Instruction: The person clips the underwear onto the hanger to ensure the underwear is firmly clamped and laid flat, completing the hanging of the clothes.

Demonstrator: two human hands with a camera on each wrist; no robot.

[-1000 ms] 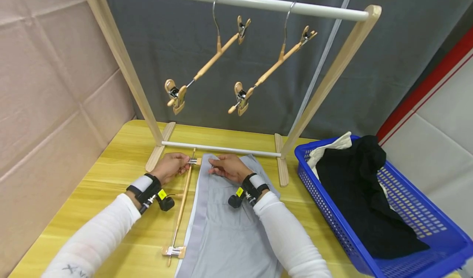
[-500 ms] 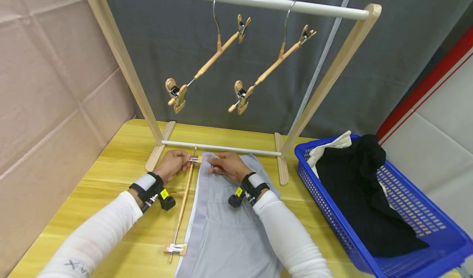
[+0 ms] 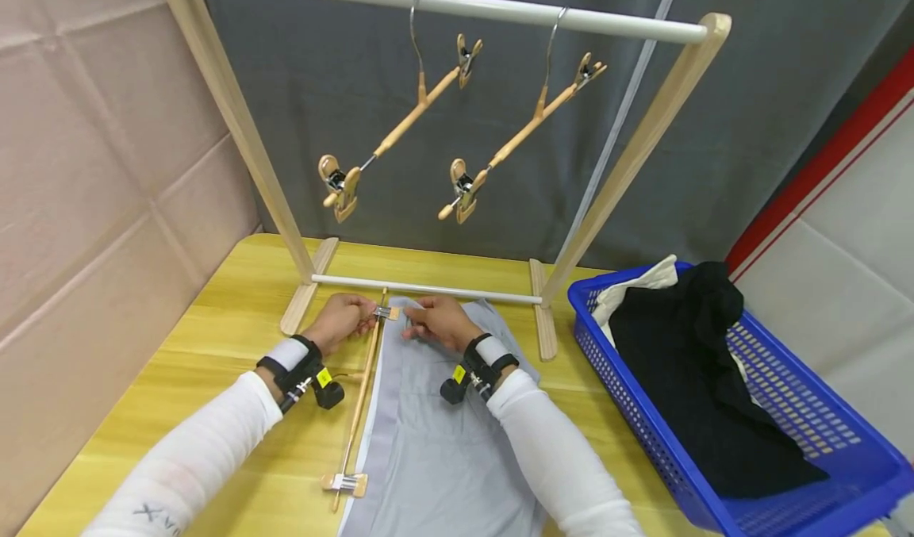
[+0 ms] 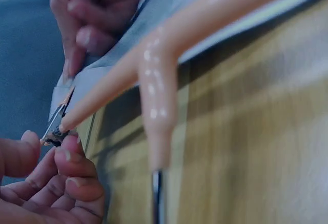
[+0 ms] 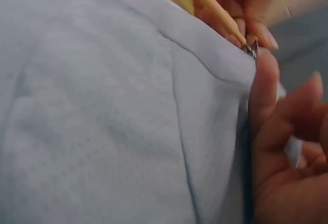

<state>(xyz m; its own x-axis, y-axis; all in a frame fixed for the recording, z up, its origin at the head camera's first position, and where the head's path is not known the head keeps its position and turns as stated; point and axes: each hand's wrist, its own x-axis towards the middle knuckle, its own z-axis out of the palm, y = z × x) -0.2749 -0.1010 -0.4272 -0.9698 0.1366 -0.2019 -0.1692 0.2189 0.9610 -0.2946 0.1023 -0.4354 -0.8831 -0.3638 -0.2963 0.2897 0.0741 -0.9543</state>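
A light grey garment (image 3: 443, 442) with a waistband lies flat on the table, its lower part out of view. Along its waistband lies a wooden clip hanger (image 3: 364, 394), a clip at each end. My left hand (image 3: 343, 320) pinches the far clip (image 3: 387, 312), which reaches over the waistband's edge; whether cloth sits inside it I cannot tell. With thumb and fingers, my right hand (image 3: 444, 323) holds the far corner of the waistband (image 5: 205, 55), just right of that clip. The near clip (image 3: 346, 484) lies across the garment's left edge, untouched.
Two similar clip hangers (image 3: 421, 105) hang from the white rail (image 3: 493, 9) of a wooden rack (image 3: 635, 148) behind the hands. To the right stands a blue basket (image 3: 643, 434) with black cloth (image 3: 700, 394) and cream cloth (image 3: 635, 283) in it.
My left hand has moved slightly right with the hanger, bringing both clips onto the edge of the garment. The right hand has stayed at the waistband corner.
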